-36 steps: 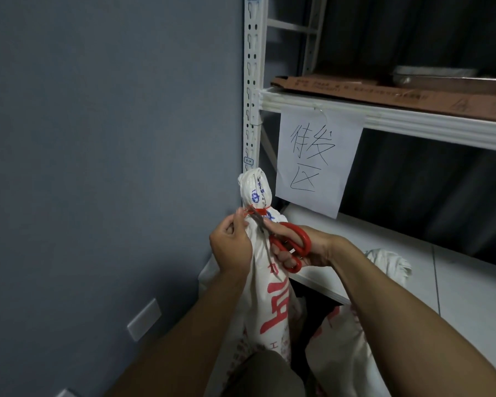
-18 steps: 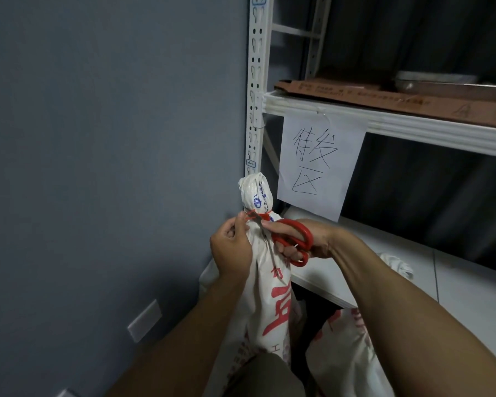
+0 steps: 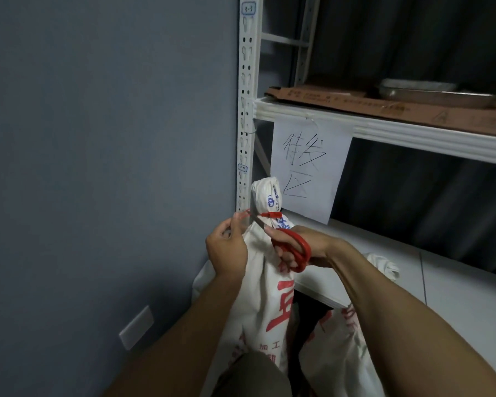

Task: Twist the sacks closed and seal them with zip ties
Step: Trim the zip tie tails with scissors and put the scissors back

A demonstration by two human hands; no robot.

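— What sort of place is this?
— A storeroom: a white slotted metal rack (image 3: 245, 110) with small labels, a handwritten paper sign (image 3: 307, 167) hanging from its shelf, flattened cardboard (image 3: 355, 103) above, printed sacks (image 3: 254, 287) below.

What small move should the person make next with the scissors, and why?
Probably close the scissors to snip the tail: the red zip tie already cinches the neck of the sack, the left hand pinches its loose tail, and the right hand has the blades at it.
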